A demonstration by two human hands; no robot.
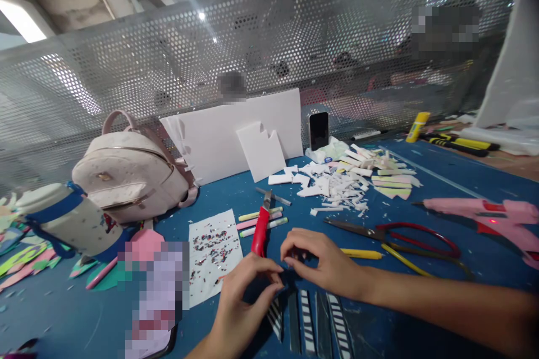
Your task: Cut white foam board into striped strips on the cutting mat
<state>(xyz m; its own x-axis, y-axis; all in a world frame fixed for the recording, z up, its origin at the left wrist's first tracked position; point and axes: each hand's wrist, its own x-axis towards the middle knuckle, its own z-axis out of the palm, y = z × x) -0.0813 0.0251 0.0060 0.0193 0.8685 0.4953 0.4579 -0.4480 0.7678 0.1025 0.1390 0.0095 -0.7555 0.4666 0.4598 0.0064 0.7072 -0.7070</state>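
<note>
My left hand (pixel 248 297) has its thumb and fingertips drawn together in a pinch. Close beside it, my right hand (pixel 322 260) curls its fingers the same way. Whatever sits between the fingertips is too small or hidden to make out. Below the hands lie several narrow strips, some plain black (pixel 293 322) and some with black and white stripes (pixel 308 322). A red utility knife (pixel 261 227) with its blade out rests just beyond my left hand. Scissors (pixel 404 232) with red handles and a yellow pen (pixel 362 254) lie past my right forearm.
A paper sheet (pixel 196 280) bears dark scraps, with markers (pixel 263 224) beside it. White foam offcuts (pixel 337 187) pile up near a propped phone (pixel 319 130). A pink glue gun (pixel 484 213) lies right; a bottle (pixel 71 218), backpack (pixel 130 173) and pixelated phone (pixel 155 303) stand or lie left.
</note>
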